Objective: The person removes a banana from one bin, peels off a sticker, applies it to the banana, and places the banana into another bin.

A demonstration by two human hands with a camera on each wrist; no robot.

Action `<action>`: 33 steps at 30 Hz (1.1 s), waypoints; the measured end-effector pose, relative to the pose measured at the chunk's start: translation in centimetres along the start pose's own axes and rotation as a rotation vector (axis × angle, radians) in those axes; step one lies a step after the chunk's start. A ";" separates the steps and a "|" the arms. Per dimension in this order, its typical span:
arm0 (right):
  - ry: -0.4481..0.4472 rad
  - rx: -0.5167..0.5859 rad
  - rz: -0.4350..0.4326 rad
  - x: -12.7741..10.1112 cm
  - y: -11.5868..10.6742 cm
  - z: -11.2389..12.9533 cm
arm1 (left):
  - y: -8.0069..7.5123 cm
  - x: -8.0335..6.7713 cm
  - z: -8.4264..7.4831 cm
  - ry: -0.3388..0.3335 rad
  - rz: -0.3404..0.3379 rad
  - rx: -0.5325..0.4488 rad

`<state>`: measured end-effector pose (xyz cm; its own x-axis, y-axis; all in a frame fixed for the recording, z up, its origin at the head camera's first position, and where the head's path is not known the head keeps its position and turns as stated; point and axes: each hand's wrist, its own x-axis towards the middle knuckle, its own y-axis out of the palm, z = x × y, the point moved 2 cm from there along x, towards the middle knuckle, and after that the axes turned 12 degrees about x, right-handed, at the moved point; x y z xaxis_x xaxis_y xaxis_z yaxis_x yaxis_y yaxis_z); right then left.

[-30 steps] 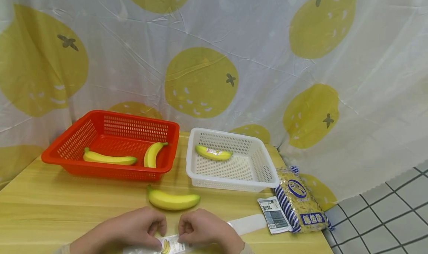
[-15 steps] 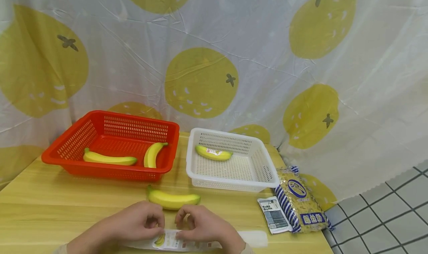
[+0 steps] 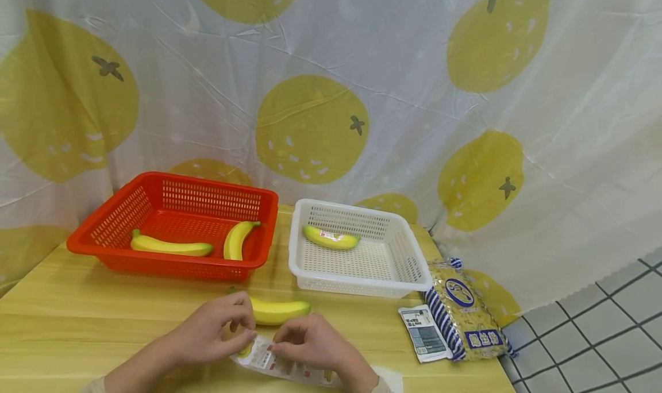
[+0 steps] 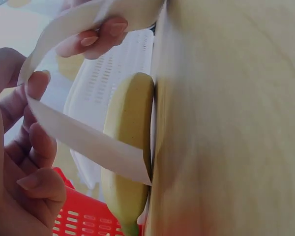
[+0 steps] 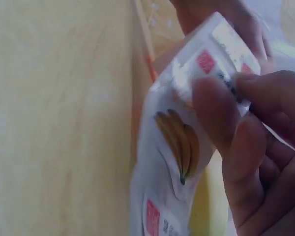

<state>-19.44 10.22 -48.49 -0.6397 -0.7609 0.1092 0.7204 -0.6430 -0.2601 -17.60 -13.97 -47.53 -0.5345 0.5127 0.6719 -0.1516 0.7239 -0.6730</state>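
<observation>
Since the earlier frames your two hands have lifted the sticker strip off the table and carried it toward the loose banana, which is now partly hidden behind your left fingers.

You work on a pale wooden table. On its far side stand a red perforated plastic basket with two yellow bananas inside, and beside it a white perforated plastic basket with one labelled banana. A blue-striped plastic packet of yellow food lies near the white basket at the right edge.

One yellow banana lies on the table just before the baskets. Your left hand pinches the near end of the white paper strip of banana stickers, fingers curled. Your right hand also pinches this strip between thumb and fingers, and the strip curves up just beside the banana.
</observation>
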 end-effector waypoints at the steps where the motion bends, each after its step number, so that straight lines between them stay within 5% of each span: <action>1: 0.000 0.054 0.008 0.0 0.1 -0.1 | 0.0 0.0 0.1 -0.003 -0.010 0.001; 8: -0.021 0.301 0.050 0.4 0.6 -0.3 | 0.1 -0.1 0.5 -0.093 -0.056 0.033; 14: -0.065 0.371 -0.101 0.4 0.5 0.1 | 0.1 0.1 0.7 -0.140 -0.108 0.081; 19: -0.053 0.398 -0.248 0.7 0.4 0.3 | 0.3 0.2 0.7 -0.005 -0.207 0.042; 23: -0.071 0.418 -0.267 0.8 0.5 0.2 | 0.8 0.3 0.5 0.094 -0.238 0.025; 33: -0.319 0.345 -0.144 1.0 1.0 0.1 | 1.2 0.3 0.3 0.080 -0.238 0.063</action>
<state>-19.28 8.79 -48.52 -0.6639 -0.6168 0.4228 0.7122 -0.6939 0.1062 -18.20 -13.04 -48.24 -0.4105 0.3680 0.8343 -0.3186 0.7995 -0.5093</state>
